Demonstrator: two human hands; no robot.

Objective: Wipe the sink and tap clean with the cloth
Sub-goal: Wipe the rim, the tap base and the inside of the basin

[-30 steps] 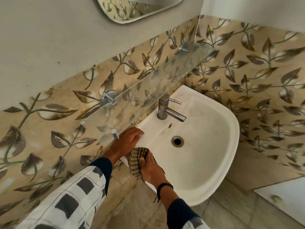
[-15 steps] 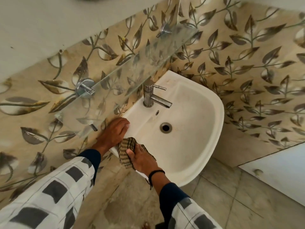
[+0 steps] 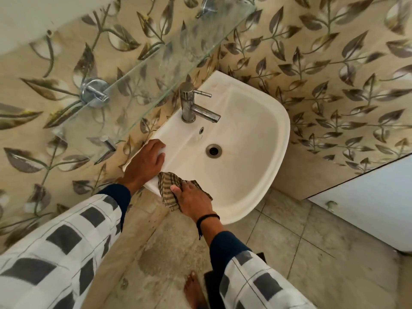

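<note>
sink [image 3: 276, 139]: white, wall-mounted | cloth [image 3: 166, 188] on front-left rim | tap [image 3: 189, 103] behind basin

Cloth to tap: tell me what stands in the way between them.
Nothing visible does. The right hand presses the striped cloth on the sink's near rim; the left hand rests on the rim beside it, off the direct line. Open white basin lies between the cloth and the chrome tap.
</note>
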